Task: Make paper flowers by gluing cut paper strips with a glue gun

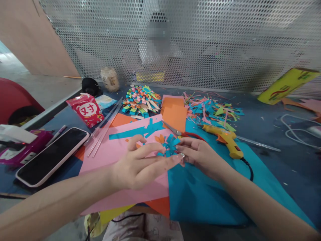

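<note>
Over the sheets of coloured paper, my right hand pinches a small paper flower with blue and orange petals. My left hand is beside it, fingers spread and fingertips reaching across the flower's near side; whether they touch it is unclear. Part of the flower is hidden behind my fingers. Scissors with red handles lie just beyond the flower. Blue paper strips rest on the pink sheet. To the right, a yellow hot glue gun lies on the blue sheet.
Paper scraps and a pile of folded paper pieces lie toward a perforated metal panel. On the left are a phone, clear glue sticks and a red snack bag. A yellow canister lies far right.
</note>
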Demonstrator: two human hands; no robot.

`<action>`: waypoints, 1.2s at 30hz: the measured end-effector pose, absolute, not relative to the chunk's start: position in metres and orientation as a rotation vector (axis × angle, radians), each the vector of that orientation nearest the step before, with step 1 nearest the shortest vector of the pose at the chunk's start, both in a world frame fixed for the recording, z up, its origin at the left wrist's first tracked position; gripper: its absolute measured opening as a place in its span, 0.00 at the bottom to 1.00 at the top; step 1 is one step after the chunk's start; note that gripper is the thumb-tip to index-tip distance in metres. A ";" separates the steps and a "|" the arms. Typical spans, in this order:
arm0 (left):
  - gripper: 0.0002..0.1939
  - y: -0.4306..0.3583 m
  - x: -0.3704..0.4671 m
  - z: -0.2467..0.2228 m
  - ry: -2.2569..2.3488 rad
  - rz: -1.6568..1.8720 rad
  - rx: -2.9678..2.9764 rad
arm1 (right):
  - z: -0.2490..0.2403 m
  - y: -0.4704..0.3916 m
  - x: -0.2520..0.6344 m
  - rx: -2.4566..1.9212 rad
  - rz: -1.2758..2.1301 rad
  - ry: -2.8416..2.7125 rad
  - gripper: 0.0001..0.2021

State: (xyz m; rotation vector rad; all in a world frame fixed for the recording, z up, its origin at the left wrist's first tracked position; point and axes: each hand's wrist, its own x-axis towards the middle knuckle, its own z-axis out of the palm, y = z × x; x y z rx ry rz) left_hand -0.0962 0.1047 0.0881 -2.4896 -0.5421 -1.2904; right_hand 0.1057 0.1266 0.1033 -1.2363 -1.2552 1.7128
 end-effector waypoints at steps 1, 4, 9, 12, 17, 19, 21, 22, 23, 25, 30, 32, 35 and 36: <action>0.18 0.105 -0.097 0.089 -0.532 -1.317 -2.449 | 0.103 0.127 0.106 -1.220 1.725 -1.232 0.21; 0.15 0.107 -0.098 0.092 -0.573 -1.344 -2.441 | 0.100 0.128 0.109 -1.186 1.734 -1.159 0.21; 0.09 0.106 -0.099 0.100 -0.694 -1.493 -2.870 | 0.100 0.131 0.114 -1.190 1.564 -1.272 0.19; 0.21 0.105 -0.099 0.105 -0.653 -1.918 -3.144 | 0.102 0.132 0.114 -1.191 1.453 -1.375 0.18; 0.19 0.104 -0.098 0.112 -1.014 -2.513 -3.462 | 0.099 0.134 0.116 -1.106 1.276 -1.367 0.16; 0.15 0.106 -0.096 0.113 -1.294 -2.520 -3.541 | 0.096 0.135 0.120 -1.101 1.187 -1.372 0.15; 0.13 0.107 -0.094 0.114 -1.562 -2.492 -3.533 | 0.094 0.137 0.124 -1.118 1.105 -1.394 0.14; 0.12 0.107 -0.093 0.114 -1.686 -2.469 -3.500 | 0.094 0.137 0.125 -1.127 1.067 -1.406 0.13; 0.12 0.108 -0.093 0.114 -1.782 -2.451 -3.457 | 0.093 0.138 0.126 -1.138 1.034 -1.421 0.13; 0.11 0.108 -0.092 0.116 -1.909 -2.429 -3.345 | 0.093 0.137 0.127 -1.170 0.955 -1.451 0.13; 0.11 0.115 -0.094 0.118 -1.998 -2.516 -2.927 | 0.091 0.129 0.126 -1.179 0.346 -1.714 0.06; 0.10 0.120 -0.095 0.115 -2.070 -2.554 -2.797 | 0.092 0.125 0.127 -1.070 -0.006 -1.894 0.05; 0.11 0.127 -0.095 0.109 -2.229 -2.525 -2.710 | 0.096 0.121 0.130 -0.843 -0.369 -2.111 0.09; 0.11 0.129 -0.096 0.107 -2.245 -2.521 -2.674 | 0.097 0.120 0.132 -0.791 -0.435 -2.161 0.10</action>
